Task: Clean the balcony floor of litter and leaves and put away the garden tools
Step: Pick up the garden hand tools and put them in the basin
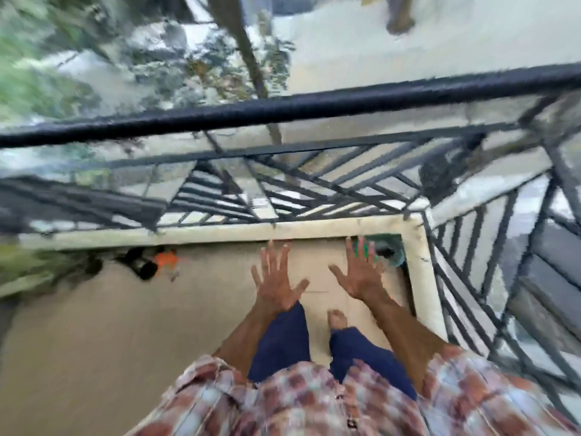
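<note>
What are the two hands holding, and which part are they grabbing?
Nothing. The left hand and the right hand are both empty, fingers spread wide over the balcony floor.

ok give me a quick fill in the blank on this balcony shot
1. The left hand and right hand hold ____.
2. The orange and black object lies by the curb on the person's ____ side.
3. The railing has a top bar coloured ____.
Missing words: nothing, left, black.

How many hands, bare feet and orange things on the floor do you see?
Hands: 2, the left hand and the right hand
Bare feet: 1, the bare foot
Orange things: 1, the orange thing
Total: 4
</note>
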